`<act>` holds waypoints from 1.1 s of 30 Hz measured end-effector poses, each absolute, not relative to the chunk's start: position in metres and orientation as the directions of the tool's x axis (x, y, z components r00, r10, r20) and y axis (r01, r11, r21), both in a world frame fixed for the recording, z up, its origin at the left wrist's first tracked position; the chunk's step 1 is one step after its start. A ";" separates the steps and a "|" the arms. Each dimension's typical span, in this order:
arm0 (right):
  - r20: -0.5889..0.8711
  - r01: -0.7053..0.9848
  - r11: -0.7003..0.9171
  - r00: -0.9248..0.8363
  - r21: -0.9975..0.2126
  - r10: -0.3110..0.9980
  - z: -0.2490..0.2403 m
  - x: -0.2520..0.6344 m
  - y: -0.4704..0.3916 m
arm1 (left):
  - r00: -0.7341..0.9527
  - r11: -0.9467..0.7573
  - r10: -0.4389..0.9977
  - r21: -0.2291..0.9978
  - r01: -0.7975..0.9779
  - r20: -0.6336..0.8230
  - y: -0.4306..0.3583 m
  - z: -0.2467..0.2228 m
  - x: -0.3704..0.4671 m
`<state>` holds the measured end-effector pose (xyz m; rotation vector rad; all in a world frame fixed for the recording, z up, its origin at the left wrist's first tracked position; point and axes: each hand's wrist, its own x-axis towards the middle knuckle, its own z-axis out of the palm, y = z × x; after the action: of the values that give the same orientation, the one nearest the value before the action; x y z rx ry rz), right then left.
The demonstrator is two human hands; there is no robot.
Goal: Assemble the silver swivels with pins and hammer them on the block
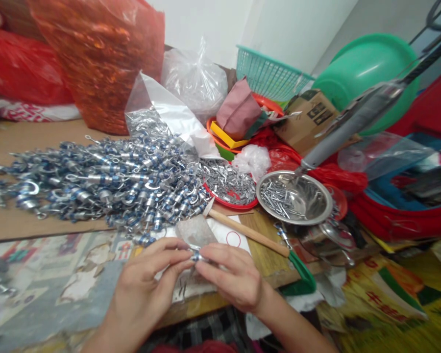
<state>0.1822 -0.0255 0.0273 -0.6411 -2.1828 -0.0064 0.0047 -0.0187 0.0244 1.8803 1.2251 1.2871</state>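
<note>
Over the near edge of the table, my left hand (pixel 150 279) and my right hand (pixel 235 274) meet fingertip to fingertip. Pinched between them is a small silver metal fitting (pixel 196 256) with a blue band; the fingers cover much of it. Just beyond lies a grey stone-like block (pixel 194 230). A hammer (pixel 248 233) with a wooden handle rests beside it, its head toward the block. To the left spreads a big pile of similar silver-and-blue fittings (pixel 128 181), some with hooks or loops.
A red plate (pixel 230 206) holds small metal pieces. Beside it, a steel bowl (pixel 318 201) contains nail-like pins, with a grey-handled tool (pixel 353 125) slanting above. Orange bags (pixel 106 59), a teal basket (pixel 272 68) and a green basin (pixel 367 73) stand behind. A green tray (pixel 303 277) sits at the right edge.
</note>
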 end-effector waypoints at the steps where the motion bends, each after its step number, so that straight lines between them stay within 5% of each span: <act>1: 0.743 0.449 0.855 -0.473 -0.260 0.474 0.026 0.181 -0.026 | 0.138 -0.467 0.882 0.802 0.373 0.450 -0.019 0.024 0.005; 5: 0.689 0.360 0.713 -0.219 -0.601 0.691 0.023 0.174 -0.029 | 0.182 -0.413 0.911 0.832 0.371 0.371 -0.020 0.026 0.004; 8: 0.514 0.264 0.506 -0.043 -0.821 0.857 0.023 0.167 -0.033 | 0.157 -0.283 0.958 0.881 0.379 0.240 -0.023 0.022 0.002; 14: 0.189 0.198 0.187 -0.010 -0.962 0.982 0.029 0.160 -0.037 | 0.079 -0.005 0.997 0.977 0.211 -0.012 -0.034 0.004 0.002; 17: 0.184 0.474 0.211 -0.103 -0.855 0.978 0.034 0.176 -0.014 | 0.090 0.187 0.978 0.982 0.019 -0.188 -0.031 0.009 0.003; 20: 0.216 0.935 0.007 0.075 -0.355 0.974 0.036 0.208 0.033 | 0.207 0.326 0.932 0.938 -0.117 -0.298 -0.022 0.018 0.001; 23: 0.145 0.974 -0.149 0.175 -0.171 0.974 0.031 0.235 0.079 | 0.294 0.416 0.885 0.896 -0.156 -0.360 -0.015 0.023 -0.001; 28: 0.047 0.983 -0.176 0.178 -0.050 0.983 0.017 0.233 0.115 | 0.420 0.499 0.819 0.847 -0.183 -0.392 -0.003 0.022 -0.002; 33: -0.014 0.984 -0.161 0.161 -0.079 0.987 0.017 0.234 0.130 | 0.493 0.543 0.772 0.819 -0.184 -0.401 0.011 0.015 -0.005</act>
<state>0.2343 0.1299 0.0167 -2.3540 -2.0005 0.0955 -0.0048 0.0106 0.0147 0.7932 0.8637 0.6602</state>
